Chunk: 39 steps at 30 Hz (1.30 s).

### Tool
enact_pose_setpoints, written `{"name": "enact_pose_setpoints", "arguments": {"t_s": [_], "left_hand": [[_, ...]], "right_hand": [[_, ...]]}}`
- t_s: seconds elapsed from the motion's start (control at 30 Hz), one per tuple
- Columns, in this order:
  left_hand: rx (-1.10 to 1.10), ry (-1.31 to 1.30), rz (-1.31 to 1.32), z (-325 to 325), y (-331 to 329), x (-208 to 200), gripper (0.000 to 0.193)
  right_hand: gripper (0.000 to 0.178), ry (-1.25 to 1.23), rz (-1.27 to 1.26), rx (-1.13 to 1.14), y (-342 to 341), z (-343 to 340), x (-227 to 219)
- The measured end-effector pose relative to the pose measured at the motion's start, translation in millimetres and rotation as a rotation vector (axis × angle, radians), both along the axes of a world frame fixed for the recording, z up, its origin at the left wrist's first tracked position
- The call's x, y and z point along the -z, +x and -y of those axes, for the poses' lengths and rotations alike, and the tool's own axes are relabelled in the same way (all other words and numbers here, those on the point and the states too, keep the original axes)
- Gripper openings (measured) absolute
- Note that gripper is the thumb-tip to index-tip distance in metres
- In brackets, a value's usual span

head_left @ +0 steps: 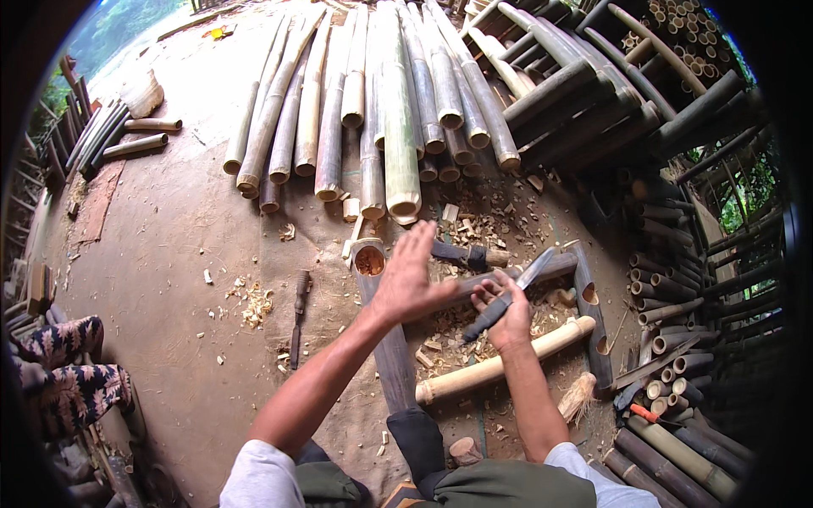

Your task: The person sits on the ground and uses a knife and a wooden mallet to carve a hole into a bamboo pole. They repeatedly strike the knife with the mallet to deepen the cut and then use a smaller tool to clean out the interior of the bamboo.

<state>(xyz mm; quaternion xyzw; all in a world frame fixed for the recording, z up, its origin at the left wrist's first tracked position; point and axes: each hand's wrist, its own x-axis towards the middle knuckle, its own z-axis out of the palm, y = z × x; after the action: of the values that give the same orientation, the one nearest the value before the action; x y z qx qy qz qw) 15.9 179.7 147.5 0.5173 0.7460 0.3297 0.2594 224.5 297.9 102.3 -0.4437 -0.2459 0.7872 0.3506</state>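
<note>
My left hand (409,284) is raised with its fingers stretched out, holding nothing. It hovers over a dark bamboo pole (390,360) whose near part lies between my legs and whose far end has a hollowed, reddish opening. In my right hand (513,322) a knife rests across the palm, its dark handle (489,318) pointing down-left and its bright blade (536,267) up-right. Below the hands a dark crossbar (555,268) and a pale peeled bar (508,360) run toward another dark pole (590,309) with cut holes.
A blade with a wooden handle (487,256) lies beyond my hands among wood chips (491,227). A chisel-like tool (298,320) lies on the ground to the left. Long bamboo poles (396,118) are spread ahead. Bamboo racks (584,93) and cut pieces (673,457) line the right.
</note>
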Motion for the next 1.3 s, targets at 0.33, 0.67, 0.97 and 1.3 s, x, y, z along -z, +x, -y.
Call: {"name": "enact_pose_setpoints", "arguments": {"t_s": [0.33,0.67,0.97,1.3], "left_hand": [[-0.091,-0.01,-0.001,138,-30,-22,0.04],[-0.262,-0.187,0.197,222,-124,32,0.046],[0.055,-0.325,0.061,217,-97,59,0.044],[0.117,-0.421,-0.027,205,-72,81,0.064]], "right_hand": [[0.084,0.619,0.314,-0.892,-7,95,-38],[0.099,0.36,2.003,-0.138,274,13,103],[0.102,-0.215,1.686,-0.243,353,82,118],[0.056,-0.013,0.688,0.1,319,61,61]]}}
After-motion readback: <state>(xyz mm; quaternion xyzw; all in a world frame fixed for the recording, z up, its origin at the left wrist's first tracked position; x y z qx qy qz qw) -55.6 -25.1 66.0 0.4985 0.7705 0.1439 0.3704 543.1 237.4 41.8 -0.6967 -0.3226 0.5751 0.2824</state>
